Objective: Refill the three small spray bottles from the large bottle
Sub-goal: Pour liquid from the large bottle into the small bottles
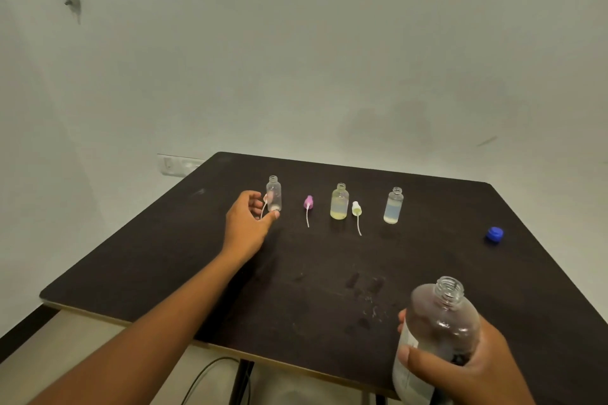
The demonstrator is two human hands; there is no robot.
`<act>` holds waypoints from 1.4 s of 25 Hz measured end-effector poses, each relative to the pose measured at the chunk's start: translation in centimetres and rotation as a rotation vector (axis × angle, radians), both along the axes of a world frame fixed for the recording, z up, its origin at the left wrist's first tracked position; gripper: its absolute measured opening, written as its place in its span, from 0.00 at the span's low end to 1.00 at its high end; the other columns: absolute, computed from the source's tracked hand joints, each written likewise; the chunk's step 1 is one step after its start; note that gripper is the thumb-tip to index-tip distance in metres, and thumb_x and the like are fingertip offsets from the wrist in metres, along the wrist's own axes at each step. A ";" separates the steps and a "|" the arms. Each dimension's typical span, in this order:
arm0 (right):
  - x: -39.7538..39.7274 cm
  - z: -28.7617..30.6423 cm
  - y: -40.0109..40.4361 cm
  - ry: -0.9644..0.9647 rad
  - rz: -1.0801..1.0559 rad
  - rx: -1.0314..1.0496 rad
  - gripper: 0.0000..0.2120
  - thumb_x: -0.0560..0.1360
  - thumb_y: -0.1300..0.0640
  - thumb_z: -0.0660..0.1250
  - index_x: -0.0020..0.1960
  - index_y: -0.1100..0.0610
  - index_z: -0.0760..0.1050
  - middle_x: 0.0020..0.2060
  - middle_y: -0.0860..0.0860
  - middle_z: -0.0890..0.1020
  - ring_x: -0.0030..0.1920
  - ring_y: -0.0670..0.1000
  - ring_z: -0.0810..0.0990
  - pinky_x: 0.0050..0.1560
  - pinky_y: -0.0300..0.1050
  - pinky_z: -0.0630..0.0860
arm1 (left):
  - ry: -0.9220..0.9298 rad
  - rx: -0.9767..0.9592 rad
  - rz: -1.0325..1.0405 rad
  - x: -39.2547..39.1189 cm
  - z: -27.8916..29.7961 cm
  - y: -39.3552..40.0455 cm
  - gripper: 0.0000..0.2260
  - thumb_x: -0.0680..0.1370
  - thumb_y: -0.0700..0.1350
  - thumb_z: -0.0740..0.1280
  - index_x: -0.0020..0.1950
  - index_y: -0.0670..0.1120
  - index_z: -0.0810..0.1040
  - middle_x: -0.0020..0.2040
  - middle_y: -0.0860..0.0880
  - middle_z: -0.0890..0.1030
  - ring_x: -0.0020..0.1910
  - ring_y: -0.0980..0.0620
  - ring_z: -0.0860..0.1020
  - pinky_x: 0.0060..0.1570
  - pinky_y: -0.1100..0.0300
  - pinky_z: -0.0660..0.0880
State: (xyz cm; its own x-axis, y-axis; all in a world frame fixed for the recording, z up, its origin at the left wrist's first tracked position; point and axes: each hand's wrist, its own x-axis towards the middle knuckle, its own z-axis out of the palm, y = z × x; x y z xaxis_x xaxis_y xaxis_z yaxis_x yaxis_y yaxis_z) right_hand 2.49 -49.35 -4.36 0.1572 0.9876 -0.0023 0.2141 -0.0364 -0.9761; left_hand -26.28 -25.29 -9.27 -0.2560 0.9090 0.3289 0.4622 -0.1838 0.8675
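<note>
Three small uncapped bottles stand in a row at the back of the dark table [164,256]: a clear one [273,193] on the left, a yellowish one [339,201] in the middle, a bluish one [393,206] on the right. My left hand [248,222] curls beside the clear bottle, thumb tip at its base, fingers apart; a white spray head with its tube [264,204] lies between the fingers and the bottle. A pink spray head [308,204] and a white spray head [356,209] lie between the bottles. My right hand [460,368] grips the large open bottle [437,329], upright and tilted slightly, near the front right.
The large bottle's blue cap [494,234] lies at the table's right side. Wet drops [371,306] mark the table in front of the large bottle. A wall stands right behind the table, and a cable [204,375] hangs below the front edge.
</note>
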 end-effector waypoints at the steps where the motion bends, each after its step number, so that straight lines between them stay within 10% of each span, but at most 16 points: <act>1: -0.4 -0.1 0.3 -0.013 0.015 -0.004 0.29 0.59 0.74 0.82 0.57 0.57 0.82 0.45 0.52 0.88 0.46 0.50 0.87 0.49 0.48 0.78 | 0.012 -0.008 0.002 -0.2 0.0 0.7 0.22 0.73 0.44 0.79 0.64 0.46 0.75 0.53 0.49 0.80 0.51 0.51 0.80 0.53 0.58 0.80; 7: -1.7 -0.5 3.7 -0.011 0.075 -0.017 0.40 0.46 0.46 0.80 0.59 0.49 0.80 0.49 0.45 0.87 0.49 0.43 0.86 0.49 0.43 0.78 | 0.095 -0.050 0.008 -0.1 -0.4 6.2 0.30 0.75 0.46 0.78 0.74 0.43 0.71 0.64 0.46 0.79 0.61 0.49 0.79 0.63 0.54 0.77; 14: -2.1 0.0 6.6 0.006 0.098 0.035 0.25 0.61 0.60 0.85 0.53 0.46 0.81 0.48 0.47 0.87 0.49 0.46 0.86 0.49 0.43 0.80 | 0.181 -0.055 0.054 0.8 -1.0 8.7 0.14 0.77 0.44 0.75 0.60 0.44 0.80 0.56 0.48 0.82 0.51 0.53 0.80 0.42 0.72 0.69; 21: -2.2 1.3 7.1 0.016 0.118 0.089 0.25 0.64 0.62 0.80 0.54 0.43 0.77 0.47 0.36 0.85 0.49 0.37 0.83 0.41 0.30 0.78 | 0.184 0.019 0.009 1.9 1.6 5.7 0.14 0.76 0.45 0.76 0.60 0.45 0.80 0.53 0.51 0.82 0.50 0.53 0.81 0.42 0.72 0.70; 35: 0.1 8.1 2.4 -0.115 0.019 0.283 0.22 0.66 0.59 0.80 0.56 0.46 0.80 0.47 0.45 0.86 0.49 0.45 0.85 0.51 0.45 0.81 | 0.160 0.190 -0.391 6.5 10.3 -11.5 0.11 0.78 0.45 0.74 0.59 0.53 0.79 0.51 0.58 0.84 0.52 0.61 0.83 0.51 0.62 0.80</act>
State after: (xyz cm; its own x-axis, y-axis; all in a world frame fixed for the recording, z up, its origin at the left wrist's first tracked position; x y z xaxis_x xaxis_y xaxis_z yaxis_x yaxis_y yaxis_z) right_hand 2.56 -46.96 3.71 0.1215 0.9491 0.2905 0.3222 0.2391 -0.9160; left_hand -19.78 -36.79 0.98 0.1612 0.8471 0.5065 0.4517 -0.5196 0.7252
